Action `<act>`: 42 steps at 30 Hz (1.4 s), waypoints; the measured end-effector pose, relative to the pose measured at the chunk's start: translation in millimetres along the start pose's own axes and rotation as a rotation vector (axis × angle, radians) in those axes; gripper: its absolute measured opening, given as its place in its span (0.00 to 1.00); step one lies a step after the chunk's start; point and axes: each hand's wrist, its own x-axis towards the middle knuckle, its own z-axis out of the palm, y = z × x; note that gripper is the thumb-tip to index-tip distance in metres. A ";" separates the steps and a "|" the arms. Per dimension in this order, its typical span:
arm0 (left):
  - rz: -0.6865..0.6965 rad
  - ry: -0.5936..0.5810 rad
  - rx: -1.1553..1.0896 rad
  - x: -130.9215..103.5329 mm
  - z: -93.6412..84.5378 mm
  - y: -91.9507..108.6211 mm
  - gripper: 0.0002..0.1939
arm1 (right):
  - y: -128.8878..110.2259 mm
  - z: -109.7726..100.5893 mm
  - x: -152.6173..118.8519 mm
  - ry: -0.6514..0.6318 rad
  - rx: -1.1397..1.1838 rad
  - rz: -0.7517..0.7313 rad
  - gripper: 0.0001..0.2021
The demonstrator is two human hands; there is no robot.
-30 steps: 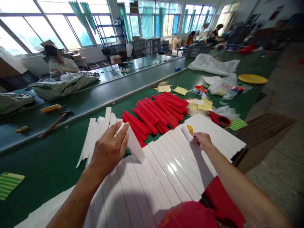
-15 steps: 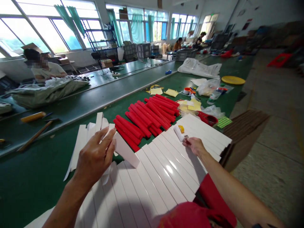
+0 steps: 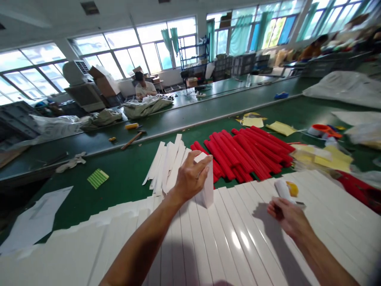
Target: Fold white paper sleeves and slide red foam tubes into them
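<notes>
My left hand (image 3: 193,174) grips a narrow white box (image 3: 208,184) near its upper end, thumb and fingers around it. The box is tilted, its lower end over a row of flat white boxes (image 3: 220,234). My right hand (image 3: 287,216) is over the row at the right, its fingers curled together. Whatever is between those fingers is too small to make out. Just beyond it a tape dispenser (image 3: 282,190), white with a yellow part, lies on the boxes. Red ribbed tubes (image 3: 229,153) are piled behind the row, and loose white strips (image 3: 166,163) lie left of them.
Yellow paper pieces (image 3: 281,127), an orange tape roll (image 3: 323,129) and plastic bags lie at the right. A white paper sheet (image 3: 35,216) and a green card (image 3: 98,178) are at the left. Across the bench are a hammer (image 3: 133,140) and a seated person (image 3: 145,87).
The view has swung left. My right fingers have moved off the dispenser's metal end, leaving it on the boxes. My left hand still grips the white box, which now stands steeper.
</notes>
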 end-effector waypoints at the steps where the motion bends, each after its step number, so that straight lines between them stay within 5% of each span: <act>1: 0.002 0.002 0.008 0.2 -0.3 1.8 0.17 | -10.7 19.5 -6.5 -0.021 0.019 0.012 0.14; 7: 0.048 -0.003 0.026 0.5 2.9 12.9 0.19 | -111.9 145.1 -58.5 -0.449 0.131 -0.085 0.15; 11: 0.011 0.048 -0.048 -0.1 7.4 17.1 0.31 | -137.8 185.8 -74.3 -0.587 0.110 -0.127 0.16; 25: -0.058 0.088 -0.091 -2.7 17.1 22.4 0.40 | -139.0 203.8 -66.1 -0.421 -0.166 -0.139 0.18; 30: -0.055 0.122 -0.093 -4.6 16.1 22.8 0.39 | -144.2 207.0 -58.4 -0.424 -0.135 0.092 0.18; 35: -0.044 0.152 -0.043 -8.4 15.5 22.6 0.25 | -151.9 204.4 -50.5 -0.503 -0.194 0.305 0.16; 42: 0.037 0.013 -0.125 -2.9 2.4 12.0 0.21 | -125.3 194.3 -53.8 -0.483 -0.222 0.124 0.25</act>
